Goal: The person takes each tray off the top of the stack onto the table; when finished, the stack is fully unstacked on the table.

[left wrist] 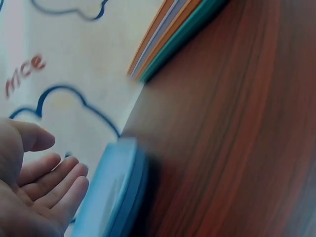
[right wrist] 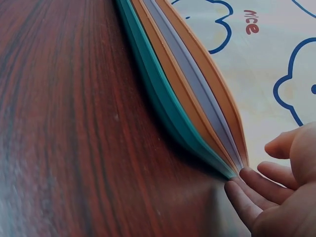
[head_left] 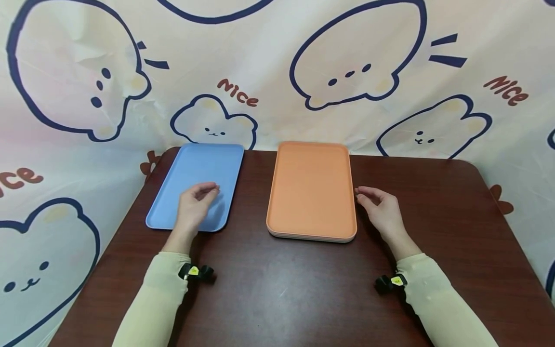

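A blue rectangular tray (head_left: 208,166) lies at the left of the table. My left hand (head_left: 195,205) is over its near right part, fingers loosely bent and holding nothing; in the left wrist view the palm faces up beside the blurred tray edge. Right of it lies a stack of trays with an orange tray (head_left: 312,190) on top. From the side, in the right wrist view, a lilac tray (right wrist: 190,66), another orange one and a teal tray (right wrist: 158,94) show beneath. Beside the stack's right edge is my right hand (head_left: 383,212), fingertips at the rims, thumb apart; contact is unclear.
The dark brown wooden table (head_left: 277,289) extends in front of both stacks and to the right. Behind it hangs a pale cloth (head_left: 277,62) with cartoon bears, meeting the table's back edge. A strip of table separates the blue tray from the orange-topped stack.
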Demonstrator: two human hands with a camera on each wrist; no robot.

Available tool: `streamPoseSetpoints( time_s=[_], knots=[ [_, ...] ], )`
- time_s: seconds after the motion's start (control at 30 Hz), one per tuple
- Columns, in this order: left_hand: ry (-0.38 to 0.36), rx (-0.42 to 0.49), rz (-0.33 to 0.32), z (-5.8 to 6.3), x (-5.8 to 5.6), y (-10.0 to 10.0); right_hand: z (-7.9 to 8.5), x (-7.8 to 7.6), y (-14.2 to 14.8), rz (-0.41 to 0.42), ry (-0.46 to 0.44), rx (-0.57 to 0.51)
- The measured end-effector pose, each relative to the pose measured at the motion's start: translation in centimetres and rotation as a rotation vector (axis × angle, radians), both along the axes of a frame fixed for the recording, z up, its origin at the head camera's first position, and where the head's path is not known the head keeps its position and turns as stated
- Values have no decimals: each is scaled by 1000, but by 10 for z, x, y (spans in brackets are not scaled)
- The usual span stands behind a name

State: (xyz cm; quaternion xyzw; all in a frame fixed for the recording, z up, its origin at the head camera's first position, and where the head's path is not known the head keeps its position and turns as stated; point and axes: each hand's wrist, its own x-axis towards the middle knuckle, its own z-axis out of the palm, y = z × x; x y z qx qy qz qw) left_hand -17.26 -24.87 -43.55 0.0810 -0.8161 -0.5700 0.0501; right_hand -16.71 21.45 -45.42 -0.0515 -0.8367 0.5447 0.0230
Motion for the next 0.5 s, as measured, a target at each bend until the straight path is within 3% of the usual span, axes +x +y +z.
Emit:
streamPoseSetpoints(
  time_s=[0.13, 0.3, 0.5],
  knots=[
    [6, 23, -86, -3, -3, 24, 0, -1, 0, 2, -7, 0],
    [-2, -16, -165, -8, -5, 55, 0, 0, 0, 9, -16, 17],
    [-41, 9, -269, -14, -5, 87, -3, 1, -1, 36, -33, 72]
  ],
)
